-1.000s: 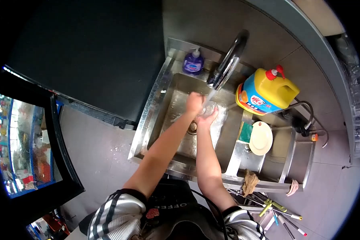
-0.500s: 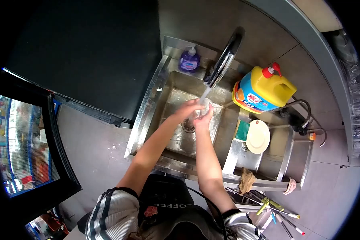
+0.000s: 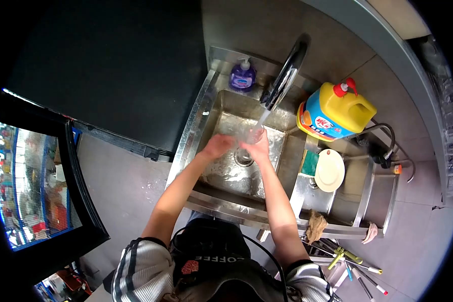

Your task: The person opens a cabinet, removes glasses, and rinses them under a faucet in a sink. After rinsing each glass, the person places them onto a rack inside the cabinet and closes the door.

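Water runs from the chrome faucet (image 3: 285, 75) into the left basin of the steel sink (image 3: 225, 177). My right hand (image 3: 259, 147) is under the stream, fingers curled around a clear cup (image 3: 255, 134), its outline blurred by the water. To the left of the stream is my left hand (image 3: 220, 146), apart from the cup, its fingers loosely spread and slightly blurred, with nothing in them. Beneath and between both hands lies the round drain (image 3: 243, 158) on the wet basin floor.
A purple soap pump bottle (image 3: 242, 76) stands behind the basin. To the right are a large yellow detergent jug (image 3: 337, 111), a cream plate (image 3: 330, 170), a green sponge (image 3: 310, 163) and a brown cloth (image 3: 315, 226) over the front edge. A black-framed glass door (image 3: 88, 189) is at left.
My left hand has moved away from the cup and stream, to the left. My right hand stays under the water with the cup. The view has shifted slightly.
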The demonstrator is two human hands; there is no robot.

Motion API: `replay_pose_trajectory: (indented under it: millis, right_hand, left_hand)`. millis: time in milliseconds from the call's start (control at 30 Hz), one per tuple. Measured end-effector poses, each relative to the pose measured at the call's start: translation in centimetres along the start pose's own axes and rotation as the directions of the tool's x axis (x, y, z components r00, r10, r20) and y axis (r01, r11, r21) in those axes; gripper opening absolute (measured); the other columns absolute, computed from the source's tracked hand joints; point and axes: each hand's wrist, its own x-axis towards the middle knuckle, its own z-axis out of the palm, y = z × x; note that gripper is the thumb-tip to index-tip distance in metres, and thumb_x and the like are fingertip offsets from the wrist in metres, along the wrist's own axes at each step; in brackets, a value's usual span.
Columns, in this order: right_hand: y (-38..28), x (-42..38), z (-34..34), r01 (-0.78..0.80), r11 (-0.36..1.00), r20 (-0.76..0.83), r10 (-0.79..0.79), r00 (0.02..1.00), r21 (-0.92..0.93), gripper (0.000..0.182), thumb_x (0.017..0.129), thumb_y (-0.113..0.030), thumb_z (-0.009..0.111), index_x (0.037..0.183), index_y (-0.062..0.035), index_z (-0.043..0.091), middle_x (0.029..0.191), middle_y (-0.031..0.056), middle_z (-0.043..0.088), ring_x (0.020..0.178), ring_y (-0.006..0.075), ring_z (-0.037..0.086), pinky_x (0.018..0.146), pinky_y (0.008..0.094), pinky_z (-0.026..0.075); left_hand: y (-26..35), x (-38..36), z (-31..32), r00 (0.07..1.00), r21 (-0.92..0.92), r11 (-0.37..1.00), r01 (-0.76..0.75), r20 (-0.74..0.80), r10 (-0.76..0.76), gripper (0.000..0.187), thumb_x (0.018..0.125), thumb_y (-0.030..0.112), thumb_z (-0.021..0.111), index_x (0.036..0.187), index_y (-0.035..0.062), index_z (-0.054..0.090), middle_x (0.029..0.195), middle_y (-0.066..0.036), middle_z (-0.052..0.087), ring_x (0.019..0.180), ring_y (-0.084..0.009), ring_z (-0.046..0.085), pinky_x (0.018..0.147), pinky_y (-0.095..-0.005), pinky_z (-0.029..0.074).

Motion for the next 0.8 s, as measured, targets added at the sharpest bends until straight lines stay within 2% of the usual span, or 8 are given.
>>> replay_pose_trajectory:
  millis: [167, 300, 433, 467, 500, 567, 700, 800]
  right_hand:
    - [-1.6, -1.8, -0.3, 0.219, 0.755, -0.009, -0.286, 0.958, -0.618, 0.061, 0.054, -0.014, 0.075, 0.107, -0.0045, 0.045, 0.103, 0.0152, 0.056, 0.095, 0.0322, 0.055, 0.084, 0.0396, 0.043]
    - [-3.3, -1.5, -1.7, -0.139, 0.668, -0.122, 0.072, 0.99, -0.731, 0.072, 0.051, -0.018, 0.077, 0.112, -0.0006, 0.043, 0.102, 0.0192, 0.057, 0.093, 0.0359, 0.056, 0.082, 0.0397, 0.045]
    - [-2.0, -0.8, -4.2, -0.06, 0.785, 0.332, 0.329, 0.884, -0.616, 0.055, 0.055, -0.013, 0.076, 0.1, 0.0028, 0.05, 0.096, 0.0148, 0.06, 0.09, 0.0236, 0.06, 0.074, 0.0319, 0.048]
    - [0.3, -0.2, -4.9, -0.124, 0.923, 0.535, 0.317, 0.783, -0.365, 0.059, 0.062, -0.011, 0.07, 0.113, 0.0024, 0.044, 0.096, 0.0125, 0.061, 0.082, 0.0225, 0.061, 0.071, 0.0307, 0.049]
    - [0.3, -0.3, -4.9, -0.284, 0.946, 0.533, 0.323, 0.782, -0.157, 0.056, 0.063, -0.008, 0.07, 0.113, 0.0013, 0.045, 0.096, 0.0112, 0.061, 0.083, 0.0212, 0.06, 0.071, 0.0302, 0.049]
    - [0.2, -1.0, -4.6, -0.537, 0.795, 0.531, 0.337, 0.777, 0.281, 0.053, 0.063, -0.002, 0.069, 0.111, -0.0009, 0.046, 0.095, 0.0084, 0.06, 0.083, 0.0187, 0.06, 0.069, 0.0293, 0.05]
    - [-0.6, -0.4, -0.9, 0.045, 0.93, 0.209, -0.13, 0.969, 0.366, 0.049, 0.062, 0.0, 0.069, 0.106, -0.0044, 0.048, 0.107, 0.0042, 0.052, 0.1, 0.018, 0.051, 0.082, 0.0335, 0.046]
    - [-3.3, -1.0, 0.4, 0.344, 0.879, 0.098, -0.33, 0.939, -0.33, 0.061, 0.055, -0.002, 0.071, 0.111, -0.0035, 0.045, 0.109, 0.0126, 0.051, 0.103, 0.0307, 0.048, 0.092, 0.0405, 0.038]
  left_hand:
    - [3.0, 0.3, 0.8, 0.881, -0.032, 0.969, -0.245, -0.424, 0.209, 0.018, 0.076, 0.005, 0.06, 0.095, 0.0037, 0.061, 0.077, -0.008, 0.063, 0.067, -0.0139, 0.059, 0.065, -0.025, 0.047]
    - [4.5, 1.4, 2.2, 0.833, 0.084, 0.946, -0.314, -0.454, 0.317, 0.013, 0.078, 0.002, 0.057, 0.09, 0.0021, 0.061, 0.075, -0.011, 0.061, 0.067, -0.013, 0.058, 0.064, -0.0253, 0.047]
    - [2.1, 2.5, 2.5, 0.86, -0.076, 0.961, -0.267, -0.469, 0.201, 0.011, 0.079, 0.001, 0.055, 0.088, 0.0014, 0.061, 0.076, -0.008, 0.062, 0.068, -0.0124, 0.058, 0.064, -0.0251, 0.046]
    - [1.1, 2.7, 2.2, 0.871, -0.13, 0.964, -0.233, -0.468, 0.147, 0.011, 0.08, 0.001, 0.055, 0.088, 0.0012, 0.061, 0.076, -0.007, 0.063, 0.068, -0.0124, 0.058, 0.063, -0.0251, 0.046]
    - [1.2, 2.5, 1.9, 0.877, -0.221, 0.956, -0.195, -0.476, 0.069, 0.01, 0.08, 0.001, 0.054, 0.088, 0.001, 0.061, 0.076, -0.006, 0.063, 0.069, -0.0126, 0.058, 0.064, -0.025, 0.046]
    - [1.4, 1.9, 1.2, 0.881, -0.396, 0.911, -0.115, -0.465, -0.091, 0.011, 0.082, 0.0, 0.052, 0.088, 0.0005, 0.061, 0.076, -0.006, 0.063, 0.07, -0.0131, 0.058, 0.065, -0.0249, 0.045]
    - [2.4, 0.8, -0.5, 0.898, -0.586, 0.807, -0.071, -0.389, -0.203, 0.014, 0.085, 0.005, 0.052, 0.096, -0.0001, 0.058, 0.087, -0.008, 0.062, 0.079, -0.0144, 0.059, 0.073, -0.0239, 0.045]
    - [5.8, -0.2, -0.9, 0.94, -0.709, 0.704, -0.04, -0.265, -0.214, 0.017, 0.081, 0.003, 0.056, 0.098, 0.0, 0.057, 0.09, -0.006, 0.062, 0.078, -0.0149, 0.059, 0.074, -0.0251, 0.044]
